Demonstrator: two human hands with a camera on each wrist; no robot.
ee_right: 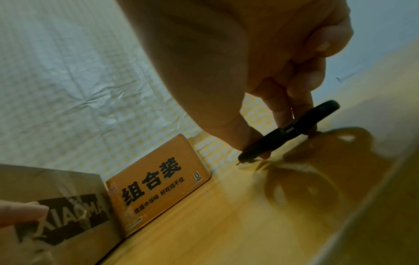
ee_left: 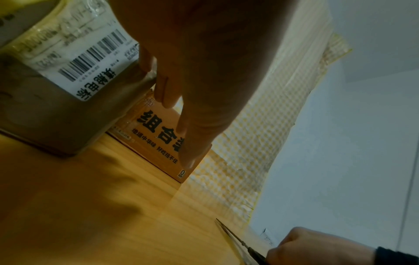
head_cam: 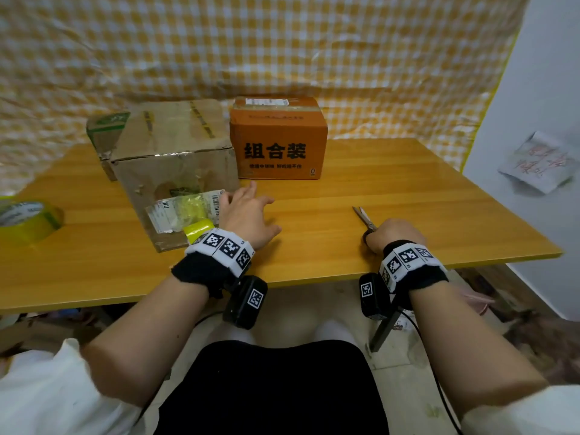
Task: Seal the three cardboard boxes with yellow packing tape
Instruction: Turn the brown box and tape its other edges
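Left hand (head_cam: 248, 215) spread flat, touching brown box (head_cam: 171, 152) at its right face; right hand (head_cam: 394, 235) gripping scissors (head_cam: 364, 218); tape roll (head_cam: 26, 219) far left, nearer left hand

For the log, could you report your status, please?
Left hand open beside plain brown cardboard box. Right hand grips black-handled scissors. Nothing obstructing.

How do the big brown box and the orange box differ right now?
The big brown box is larger, plain worn cardboard turned at an angle; the orange box is smaller, bright orange with bold black characters, and faces squarely forward. The brown box carries a white barcode label on its near face and has the left hand beside it; nothing touches the orange box. Both stand closed on the wooden table.
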